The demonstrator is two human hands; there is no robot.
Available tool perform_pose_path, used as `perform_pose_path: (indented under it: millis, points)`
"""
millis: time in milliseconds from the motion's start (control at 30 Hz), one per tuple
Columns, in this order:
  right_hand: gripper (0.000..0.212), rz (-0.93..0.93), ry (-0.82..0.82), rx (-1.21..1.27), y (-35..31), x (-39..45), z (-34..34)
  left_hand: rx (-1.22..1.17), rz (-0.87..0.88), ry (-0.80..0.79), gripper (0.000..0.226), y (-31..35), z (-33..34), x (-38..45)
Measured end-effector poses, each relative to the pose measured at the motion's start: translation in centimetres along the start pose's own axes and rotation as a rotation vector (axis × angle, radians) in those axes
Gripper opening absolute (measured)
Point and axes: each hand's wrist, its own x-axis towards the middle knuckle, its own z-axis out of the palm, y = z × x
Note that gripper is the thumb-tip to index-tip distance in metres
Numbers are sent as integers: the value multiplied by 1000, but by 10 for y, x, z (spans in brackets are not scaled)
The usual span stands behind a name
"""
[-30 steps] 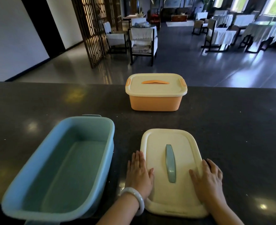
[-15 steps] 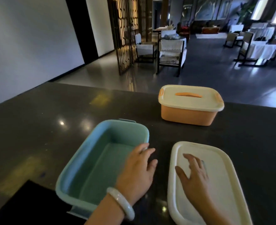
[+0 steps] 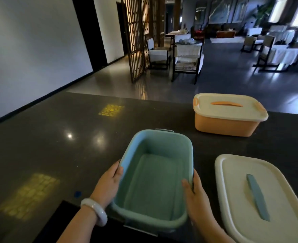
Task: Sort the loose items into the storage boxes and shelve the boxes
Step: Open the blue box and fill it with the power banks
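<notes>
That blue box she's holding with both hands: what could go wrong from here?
The blue box sits at the near edge of the dark counter, gripped by the left hand and right hand; a pull toward her could tip it off. Its cream lid lies close on the right, so a sideways swing might knock it. The orange box stands near the far edge and could be pushed over.

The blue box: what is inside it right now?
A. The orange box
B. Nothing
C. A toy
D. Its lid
B: the blue box shows only its bare floor, while its lid lies beside it on the counter and the orange box sits apart farther back; the left hand and right hand grip its two long sides.
</notes>
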Motion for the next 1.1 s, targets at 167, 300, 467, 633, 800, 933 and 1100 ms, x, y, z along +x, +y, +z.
perform_pose_path:
  millis: [167, 300, 467, 633, 800, 933, 1100]
  points:
    - [52, 45, 28, 56, -4, 27, 14, -67, 8, -15, 39, 0, -6, 32]
    - [51, 89, 40, 99, 0, 38, 19, -35, 48, -37, 42, -4, -8, 46]
    - [54, 100, 63, 60, -7, 35, 15, -46, 82, -103, 45, -6, -10, 47]
    - [62, 67, 209, -232, -46, 24, 11, 41, 127, -236, 59, -7, -34, 44]
    - [56, -147, 154, -546, -108, 8, 61, 230, 235, -156, 60, -27, -84, 41]
    - [54, -368, -148, -667, -137, -7, 151, 328, 207, -32, 59, -57, -130, 30]
    - [60, -560, -575, -791, -149, -17, 254, 518, 114, 114, 55, -104, -182, 3]
